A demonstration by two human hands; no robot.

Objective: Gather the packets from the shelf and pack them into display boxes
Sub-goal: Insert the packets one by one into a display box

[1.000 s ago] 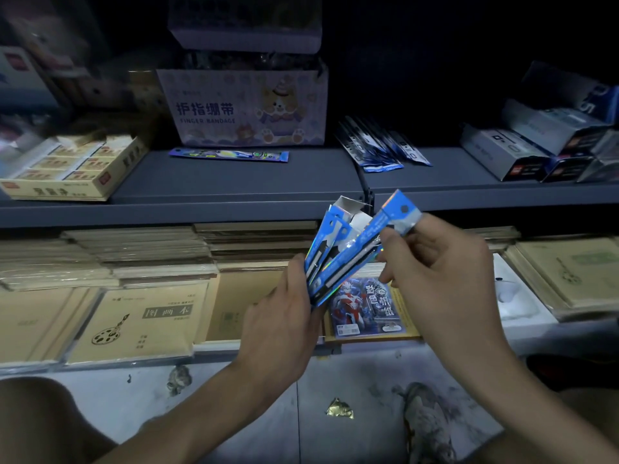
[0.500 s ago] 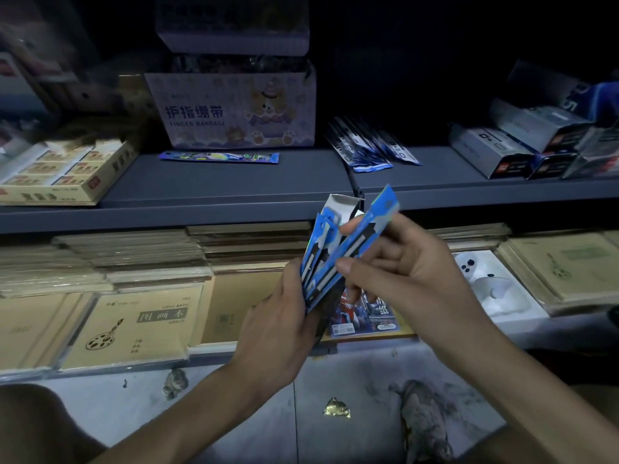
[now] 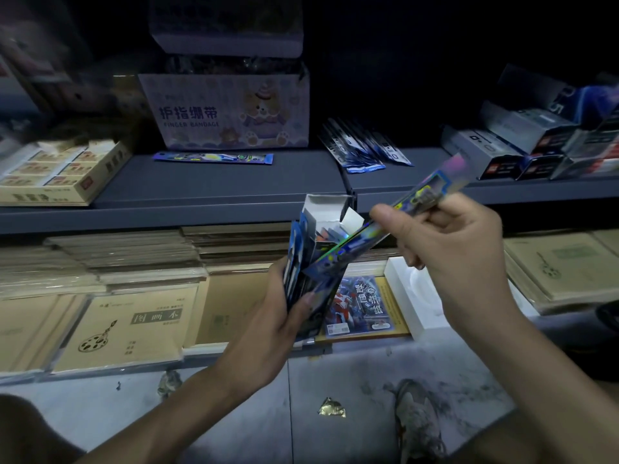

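Before the dim shelf (image 3: 217, 185), my left hand (image 3: 271, 316) grips an open display box (image 3: 323, 214) with loose packets (image 3: 294, 262); my right hand (image 3: 449, 262) pinches one packet (image 3: 425, 199), its lower end seemingly at the box mouth. Other packets (image 3: 361, 149) lie on the shelf. Pushed in crooked, it could buckle or dislodge the rest.

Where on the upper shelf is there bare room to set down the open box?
The grey shelf is bare in front of the finger bandage box, between the yellow box and the loose packets. The right end is crowded with stacked boxes.
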